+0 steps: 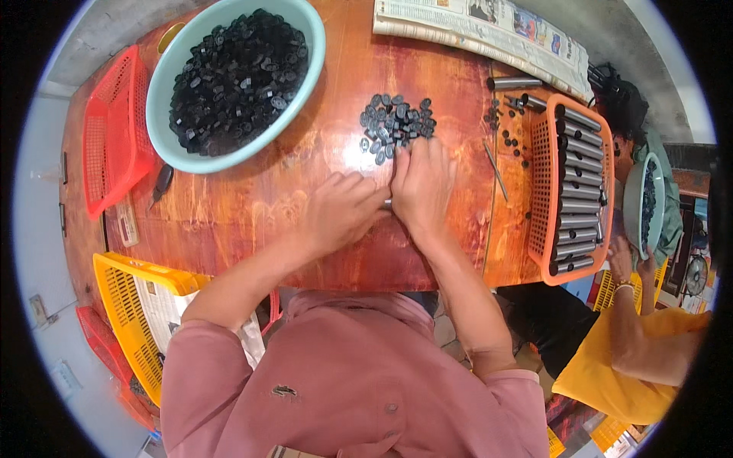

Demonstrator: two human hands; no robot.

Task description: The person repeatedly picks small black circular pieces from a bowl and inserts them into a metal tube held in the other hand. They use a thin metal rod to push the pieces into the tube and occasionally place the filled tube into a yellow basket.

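My left hand (343, 208) is curled closed above the reddish wooden table, around what looks like a metal tube (388, 204); only a short shiny bit shows between my two hands. Right against it, my right hand (424, 183) is bent with its fingers closed, and its fingertips reach the near edge of a loose pile of small black oval pieces (389, 122). What those fingers grip is hidden.
A pale green basin (311, 84) full of black pieces stands far left, beside a red basket (95, 145). On the right, an orange basket (538, 191) holds several metal tubes; a thin rod (495, 172) lies nearby. Newspaper (489, 34) lies behind. A person in yellow (626, 366) sits at right.
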